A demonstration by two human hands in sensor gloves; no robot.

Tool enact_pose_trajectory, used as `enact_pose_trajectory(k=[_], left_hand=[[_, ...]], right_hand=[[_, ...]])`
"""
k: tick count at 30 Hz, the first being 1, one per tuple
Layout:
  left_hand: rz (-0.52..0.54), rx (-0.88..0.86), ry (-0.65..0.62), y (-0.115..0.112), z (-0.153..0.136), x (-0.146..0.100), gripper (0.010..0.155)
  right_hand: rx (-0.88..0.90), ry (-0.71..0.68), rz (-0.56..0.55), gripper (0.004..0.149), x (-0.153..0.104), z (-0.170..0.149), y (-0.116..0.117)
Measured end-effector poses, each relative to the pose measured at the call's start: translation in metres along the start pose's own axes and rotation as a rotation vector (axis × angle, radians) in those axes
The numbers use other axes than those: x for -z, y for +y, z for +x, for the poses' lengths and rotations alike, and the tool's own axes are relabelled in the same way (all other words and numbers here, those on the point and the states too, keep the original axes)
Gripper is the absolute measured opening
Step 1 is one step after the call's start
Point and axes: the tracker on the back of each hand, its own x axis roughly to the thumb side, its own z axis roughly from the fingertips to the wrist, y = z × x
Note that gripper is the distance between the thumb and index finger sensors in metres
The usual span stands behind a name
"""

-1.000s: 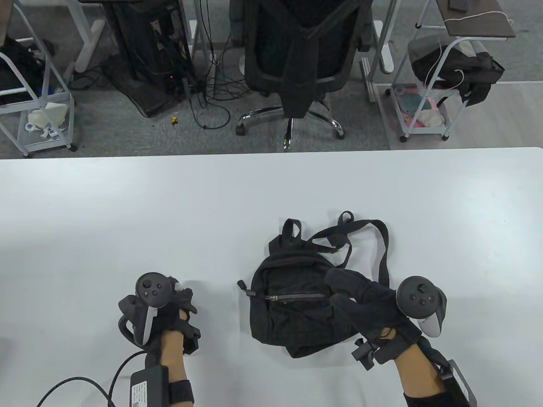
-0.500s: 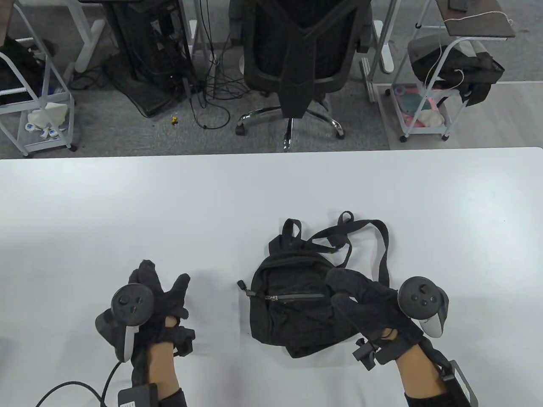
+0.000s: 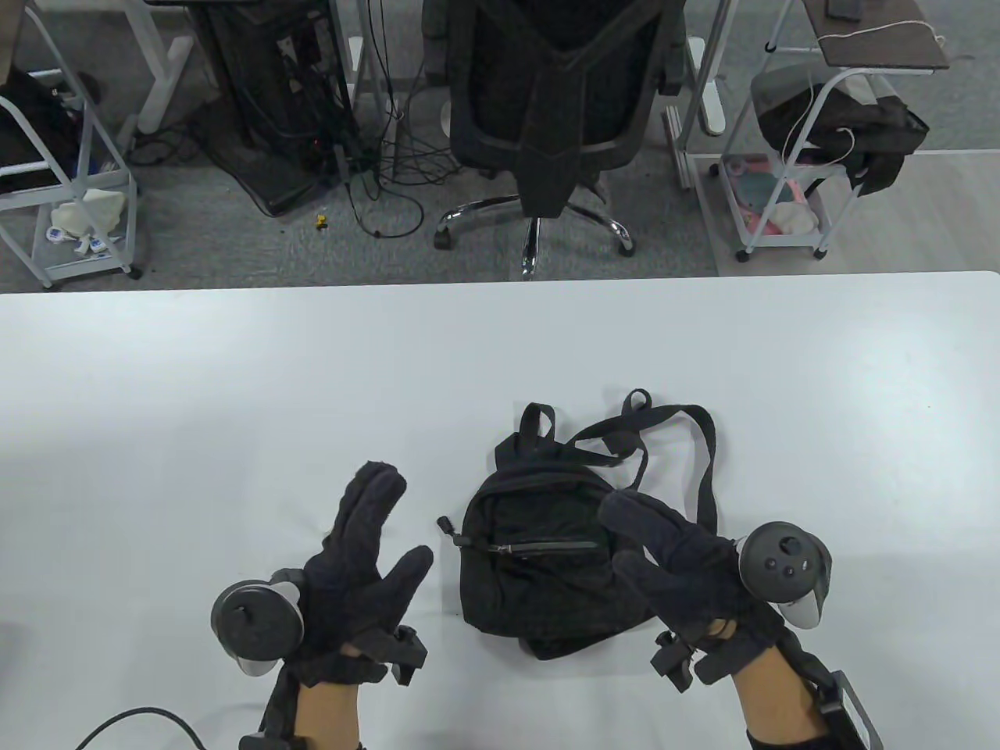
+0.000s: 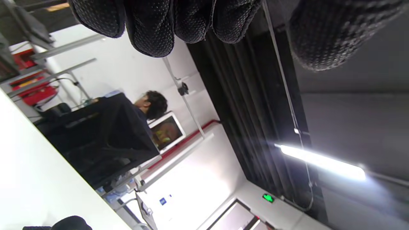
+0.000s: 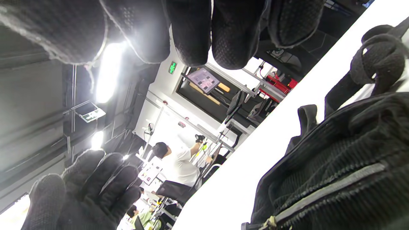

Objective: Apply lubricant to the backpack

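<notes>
A small black backpack (image 3: pixel 539 562) lies flat on the white table (image 3: pixel 234 375), front pocket zipper (image 3: pixel 547 546) facing up and straps (image 3: pixel 687 422) trailing behind it. My left hand (image 3: pixel 391 531) is open and empty just left of the backpack, fingers stretched out, apart from it. My right hand (image 3: pixel 625 535) is open with fingers extended over the backpack's right side; I cannot tell whether it touches. In the right wrist view the fingers (image 5: pixel 191 32) hang above the backpack (image 5: pixel 335 179), with the left hand (image 5: pixel 80 191) beyond. The left wrist view shows only fingers (image 4: pixel 153 25). No lubricant is in view.
A black office chair (image 3: pixel 547 101) stands behind the table's far edge, with wire carts at the left (image 3: pixel 70 195) and right (image 3: pixel 789 195). A black cable (image 3: pixel 133 719) runs from my left wrist along the table's front edge.
My left hand has opened from a curled pose, turned on its side and reached forward and right toward the backpack. My right hand has stayed at the backpack's right side, tilting slightly.
</notes>
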Motion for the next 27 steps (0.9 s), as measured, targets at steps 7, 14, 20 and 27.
enact_pose_trajectory(k=[7,14,20,27], left_hand=[[-0.043,-0.032,-0.026,-0.016,0.01,0.001,0.08],[-0.178,0.097,0.06,-0.05,0.002,0.001,0.072],[-0.393,0.22,0.034,-0.089,0.006,-0.001,0.071],[-0.712,0.289,0.096,-0.135,0.0,-0.007,0.065]], right_hand=[[-0.027,-0.013,0.005,0.062,-0.001,0.003,0.003],[-0.042,0.003,0.014,0.061,0.0,0.0,0.005],[-0.073,0.004,0.027,0.061,0.0,0.001,0.007],[-0.09,0.023,0.043,0.061,0.001,-0.003,0.008]])
